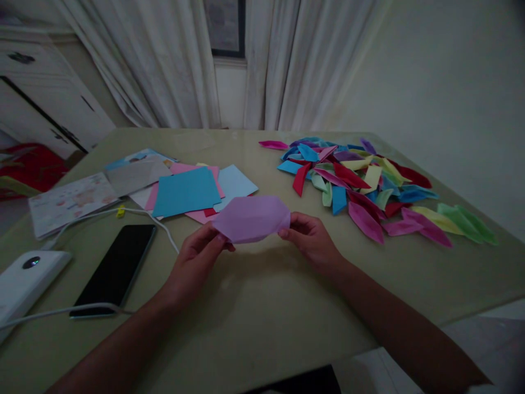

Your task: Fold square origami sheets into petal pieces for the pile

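Observation:
A sheet of purple paper, its corners folded so that it has a long many-sided outline, is held up above the table. My left hand pinches its left end between thumb and fingers. At the opposite end my right hand grips the paper the same way, thumb towards me. Some fingertips are hidden behind the sheet. Just beyond it lie a blue paper square, a light blue sheet and pink sheets, overlapping one another.
Many folded paper pieces in several colours are heaped on the right of the table. To the left are a black phone, a white power bank with a white cable, and a printed packet.

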Demonstrator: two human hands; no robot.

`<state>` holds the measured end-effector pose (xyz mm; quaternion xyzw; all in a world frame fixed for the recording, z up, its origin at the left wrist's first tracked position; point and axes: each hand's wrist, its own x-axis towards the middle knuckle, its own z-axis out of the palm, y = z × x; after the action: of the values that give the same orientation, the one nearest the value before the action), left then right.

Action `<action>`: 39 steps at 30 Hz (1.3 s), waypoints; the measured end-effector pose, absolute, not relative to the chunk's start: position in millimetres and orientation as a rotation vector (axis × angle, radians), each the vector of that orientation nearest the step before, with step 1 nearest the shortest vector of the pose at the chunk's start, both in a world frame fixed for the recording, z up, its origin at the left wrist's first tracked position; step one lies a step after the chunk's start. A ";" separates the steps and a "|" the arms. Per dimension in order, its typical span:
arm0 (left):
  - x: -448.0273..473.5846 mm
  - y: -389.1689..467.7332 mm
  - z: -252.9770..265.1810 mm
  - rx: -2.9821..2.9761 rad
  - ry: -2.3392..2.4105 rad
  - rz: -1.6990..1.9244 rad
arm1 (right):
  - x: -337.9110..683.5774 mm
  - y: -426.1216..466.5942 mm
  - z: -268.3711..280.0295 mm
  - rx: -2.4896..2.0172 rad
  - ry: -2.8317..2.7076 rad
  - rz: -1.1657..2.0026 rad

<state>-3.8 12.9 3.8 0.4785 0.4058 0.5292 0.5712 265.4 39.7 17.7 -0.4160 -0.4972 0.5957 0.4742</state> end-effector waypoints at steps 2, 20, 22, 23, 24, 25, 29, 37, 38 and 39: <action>-3.1 11.9 6.3 1.139 0.951 1.193 | 266.6 40.5 17.8 -1.028 -1.269 1.440; -0.1 13.9 8.4 1.292 0.880 1.385 | 271.4 36.4 16.5 -0.750 -1.733 0.830; -0.8 14.1 8.2 1.331 0.872 1.405 | 271.3 35.6 17.9 -0.740 -1.772 0.757; -1.5 14.1 7.9 1.352 0.865 1.414 | 271.2 35.3 18.6 -0.737 -1.780 0.730; -2.2 14.2 7.5 1.372 0.861 1.420 | 271.2 35.0 19.3 -0.737 -1.780 0.709; -3.0 14.1 7.1 1.389 0.858 1.423 | 271.1 34.7 19.9 -0.739 -1.773 0.692; -4.0 14.0 7.1 1.443 0.812 1.436 | 270.8 33.8 20.3 -0.751 -1.755 0.635; -1.1 14.9 9.7 1.452 0.738 1.480 | 270.2 33.5 19.0 -0.804 -1.743 0.567; -1.7 15.1 9.0 1.438 0.713 1.476 | 270.1 33.5 18.5 -0.814 -1.735 0.561; -2.4 15.3 8.2 1.427 0.695 1.471 | 270.0 33.5 18.0 -0.822 -1.728 0.555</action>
<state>-2.4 15.3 8.2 0.5824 0.2834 0.6001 0.4694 270.0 33.5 18.0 -0.3464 -0.7280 0.2340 0.5433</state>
